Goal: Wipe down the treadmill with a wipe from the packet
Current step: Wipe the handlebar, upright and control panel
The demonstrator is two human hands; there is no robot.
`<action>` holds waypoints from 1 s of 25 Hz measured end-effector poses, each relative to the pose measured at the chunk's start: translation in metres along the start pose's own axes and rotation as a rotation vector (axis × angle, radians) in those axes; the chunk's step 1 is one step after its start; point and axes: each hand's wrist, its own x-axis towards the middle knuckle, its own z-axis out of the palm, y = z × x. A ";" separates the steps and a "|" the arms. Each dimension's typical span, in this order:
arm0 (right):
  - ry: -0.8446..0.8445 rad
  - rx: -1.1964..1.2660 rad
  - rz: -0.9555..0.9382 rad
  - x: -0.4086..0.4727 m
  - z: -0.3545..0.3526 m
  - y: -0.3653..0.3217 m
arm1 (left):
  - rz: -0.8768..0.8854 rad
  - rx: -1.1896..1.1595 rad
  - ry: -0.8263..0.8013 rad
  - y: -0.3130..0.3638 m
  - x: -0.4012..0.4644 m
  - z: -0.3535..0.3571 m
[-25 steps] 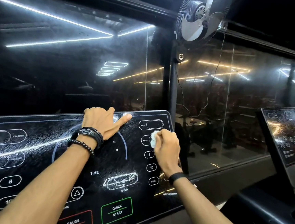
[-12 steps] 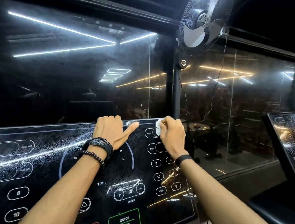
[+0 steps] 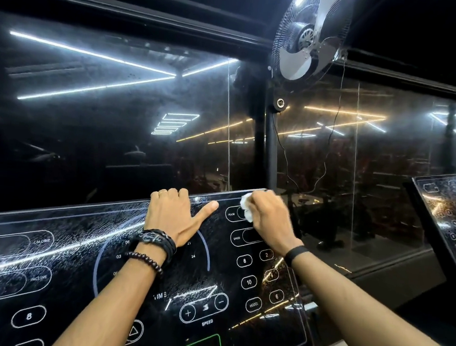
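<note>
R hand moved up to console top edge, grip clamped on crumpled white wipe; L hand flat, fingers apart.

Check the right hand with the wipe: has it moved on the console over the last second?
Yes. The right hand carried the wipe up the console, from beside the SPEED field to the PULSE field near the top edge.

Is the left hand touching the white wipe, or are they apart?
Apart. The head view shows bare console between the left hand, whose thumb points right, and the wipe held by the right hand.
</note>
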 end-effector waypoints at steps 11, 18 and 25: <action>0.009 -0.005 0.043 -0.038 -0.012 0.009 | -0.034 0.013 -0.022 0.001 -0.011 0.009; 0.004 -0.021 0.043 -0.074 -0.011 -0.001 | -0.053 0.007 -0.016 0.002 -0.012 0.006; -0.002 -0.066 0.124 -0.111 -0.008 -0.005 | -0.049 0.017 -0.003 0.005 -0.018 0.006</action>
